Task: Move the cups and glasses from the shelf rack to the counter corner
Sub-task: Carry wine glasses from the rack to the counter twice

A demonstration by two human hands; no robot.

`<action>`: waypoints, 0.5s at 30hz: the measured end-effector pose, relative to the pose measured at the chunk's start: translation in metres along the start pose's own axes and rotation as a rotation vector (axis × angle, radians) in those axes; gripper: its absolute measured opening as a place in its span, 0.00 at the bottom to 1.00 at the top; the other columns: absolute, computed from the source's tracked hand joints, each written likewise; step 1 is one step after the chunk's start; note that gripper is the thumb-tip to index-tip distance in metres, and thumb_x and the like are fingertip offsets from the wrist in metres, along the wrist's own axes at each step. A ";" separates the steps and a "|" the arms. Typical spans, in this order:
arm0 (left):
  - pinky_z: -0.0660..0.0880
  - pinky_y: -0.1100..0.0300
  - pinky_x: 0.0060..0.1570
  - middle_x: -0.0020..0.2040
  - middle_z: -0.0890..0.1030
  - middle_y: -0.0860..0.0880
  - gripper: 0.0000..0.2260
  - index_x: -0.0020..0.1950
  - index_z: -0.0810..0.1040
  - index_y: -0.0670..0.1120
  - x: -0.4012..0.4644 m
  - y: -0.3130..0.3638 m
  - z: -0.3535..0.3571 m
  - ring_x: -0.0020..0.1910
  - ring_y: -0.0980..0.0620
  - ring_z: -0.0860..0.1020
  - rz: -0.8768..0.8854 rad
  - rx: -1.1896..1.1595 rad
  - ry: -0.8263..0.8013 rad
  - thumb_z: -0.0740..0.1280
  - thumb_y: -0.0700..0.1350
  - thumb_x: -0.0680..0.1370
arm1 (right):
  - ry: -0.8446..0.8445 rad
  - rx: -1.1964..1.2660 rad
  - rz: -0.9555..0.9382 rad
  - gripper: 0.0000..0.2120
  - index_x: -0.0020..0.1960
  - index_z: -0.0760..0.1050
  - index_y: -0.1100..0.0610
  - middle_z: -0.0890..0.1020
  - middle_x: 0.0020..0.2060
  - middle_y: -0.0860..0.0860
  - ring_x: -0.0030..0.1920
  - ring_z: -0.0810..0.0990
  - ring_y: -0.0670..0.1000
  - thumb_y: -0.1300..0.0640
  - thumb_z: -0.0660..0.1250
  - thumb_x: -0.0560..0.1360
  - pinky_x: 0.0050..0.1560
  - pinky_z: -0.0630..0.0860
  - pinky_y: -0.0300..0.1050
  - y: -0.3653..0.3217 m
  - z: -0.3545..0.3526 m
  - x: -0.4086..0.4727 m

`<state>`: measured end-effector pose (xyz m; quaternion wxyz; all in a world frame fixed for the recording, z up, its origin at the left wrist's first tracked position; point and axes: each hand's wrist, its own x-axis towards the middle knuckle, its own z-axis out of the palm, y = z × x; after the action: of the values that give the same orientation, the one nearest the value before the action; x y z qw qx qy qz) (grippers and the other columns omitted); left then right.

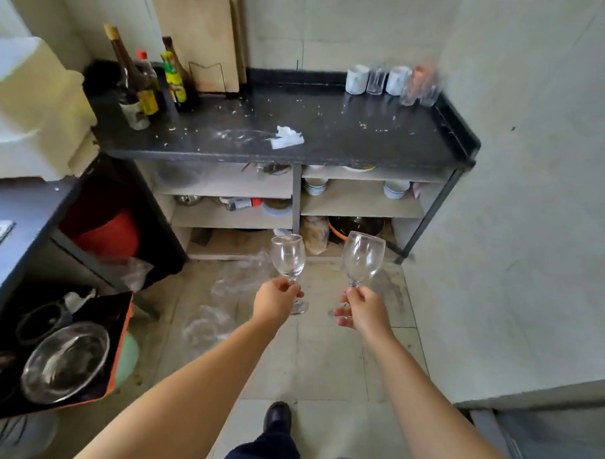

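At the far left, a glass bowl (65, 361) is sitting in a dark tray, and sauce bottles (145, 83) are standing at the counter's left end. The left hand (274, 298) is gripping the stem of a wine glass (288, 258), holding it upright over the floor. Just beside it, the right hand (361, 308) is pinching the stem of a second wine glass (363, 257). Cups and glasses (392, 81), somewhat blurred, are standing in the right back corner of the black counter (332, 134).

The dark counter (331, 141) bears bottles (141, 83), crumpled tissue (286, 137), and corner cups (390, 81).
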<state>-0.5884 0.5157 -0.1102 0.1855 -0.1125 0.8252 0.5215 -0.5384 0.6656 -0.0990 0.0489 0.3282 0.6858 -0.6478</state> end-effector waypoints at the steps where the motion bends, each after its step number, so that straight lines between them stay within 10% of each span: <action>1: 0.68 0.66 0.31 0.43 0.82 0.49 0.08 0.44 0.80 0.43 0.023 0.016 0.001 0.35 0.54 0.75 0.015 0.021 -0.029 0.63 0.41 0.78 | 0.030 0.024 0.000 0.09 0.50 0.72 0.63 0.75 0.40 0.55 0.29 0.78 0.49 0.60 0.55 0.81 0.23 0.76 0.37 -0.013 -0.001 0.017; 15: 0.69 0.59 0.37 0.34 0.77 0.49 0.11 0.36 0.77 0.47 0.202 0.164 0.094 0.36 0.49 0.73 0.081 0.059 -0.123 0.63 0.43 0.78 | 0.115 0.107 -0.032 0.07 0.53 0.70 0.64 0.74 0.42 0.56 0.30 0.76 0.52 0.62 0.55 0.81 0.21 0.74 0.35 -0.130 -0.067 0.206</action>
<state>-0.8156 0.6730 -0.0974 0.2180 -0.0411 0.8312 0.5098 -0.7417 0.8139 -0.0790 -0.0187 0.3560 0.6571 -0.6642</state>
